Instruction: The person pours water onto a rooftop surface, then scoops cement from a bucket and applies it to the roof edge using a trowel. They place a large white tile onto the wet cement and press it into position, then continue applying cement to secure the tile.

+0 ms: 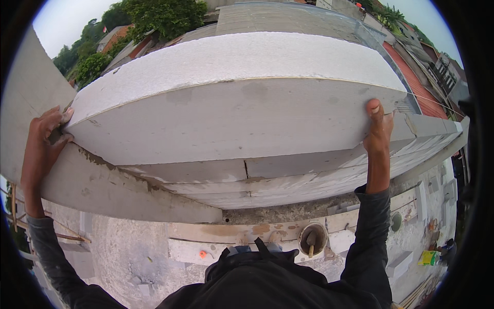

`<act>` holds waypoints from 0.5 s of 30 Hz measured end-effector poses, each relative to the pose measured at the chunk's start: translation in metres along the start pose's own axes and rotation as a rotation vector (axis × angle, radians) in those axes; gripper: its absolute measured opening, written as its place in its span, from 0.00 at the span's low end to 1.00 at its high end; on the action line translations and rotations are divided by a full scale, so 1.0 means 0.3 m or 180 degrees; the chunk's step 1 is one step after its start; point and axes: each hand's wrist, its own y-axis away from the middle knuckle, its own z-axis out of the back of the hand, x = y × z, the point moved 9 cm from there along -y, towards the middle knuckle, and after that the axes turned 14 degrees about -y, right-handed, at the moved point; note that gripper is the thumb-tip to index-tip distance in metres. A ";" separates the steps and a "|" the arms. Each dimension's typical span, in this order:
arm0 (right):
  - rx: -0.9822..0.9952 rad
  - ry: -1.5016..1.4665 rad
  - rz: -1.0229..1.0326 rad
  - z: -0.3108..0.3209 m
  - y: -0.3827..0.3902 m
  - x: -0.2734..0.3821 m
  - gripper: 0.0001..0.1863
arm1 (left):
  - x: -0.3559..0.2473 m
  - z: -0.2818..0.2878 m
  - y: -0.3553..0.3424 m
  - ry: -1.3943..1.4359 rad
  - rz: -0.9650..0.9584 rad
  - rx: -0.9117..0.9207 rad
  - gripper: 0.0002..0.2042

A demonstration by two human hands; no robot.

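A long, pale aerated concrete block [226, 121] lies along the top of a wall of like blocks [206, 172], its white upper face turned up. At its left end, my left hand [45, 136] grips the corner, fingers on the upper edge and thumb lower down, close beside a grey concrete column. My right hand [378, 126] holds the right end, with the thumb pressed flat on the front face and the other fingers mostly hidden behind. Under the block, a dark vertical joint shows between two blocks of the course below.
The concrete column [31, 77] rises at the left. Down by my feet are planks [206, 230], a bucket [313, 239] with a trowel in it, and an orange item [203, 254]. Loose blocks [400, 264] and a yellow-green bag [428, 258] lie lower right. Roofs [288, 20] spread beyond the wall.
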 end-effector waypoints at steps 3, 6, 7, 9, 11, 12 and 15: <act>0.0004 0.0134 -0.0116 -0.039 0.011 0.026 0.62 | 0.061 -0.035 0.015 -0.0019 -0.0027 -0.0054 0.31; -0.0018 0.0003 -0.0104 -0.067 0.020 0.047 0.62 | 0.103 -0.064 0.022 0.0047 -0.0037 -0.0138 0.33; -0.0032 -0.0049 -0.0095 -0.075 0.021 0.053 0.61 | 0.111 -0.073 0.024 0.0002 -0.0032 -0.0124 0.33; -0.0116 0.0018 -0.0060 -0.081 0.024 0.067 0.59 | 0.127 -0.078 0.027 0.0076 0.0075 -0.0164 0.33; -0.0044 0.0031 0.0004 -0.096 0.022 0.084 0.57 | 0.139 -0.076 0.028 0.0283 0.0258 -0.0287 0.33; -0.0021 0.0086 0.0020 -0.100 0.019 0.091 0.56 | 0.137 -0.086 0.027 0.0375 0.0289 -0.0229 0.33; 0.0232 -0.0047 0.0039 -0.126 0.010 0.104 0.54 | 0.130 -0.096 0.021 0.0416 0.0310 -0.0150 0.32</act>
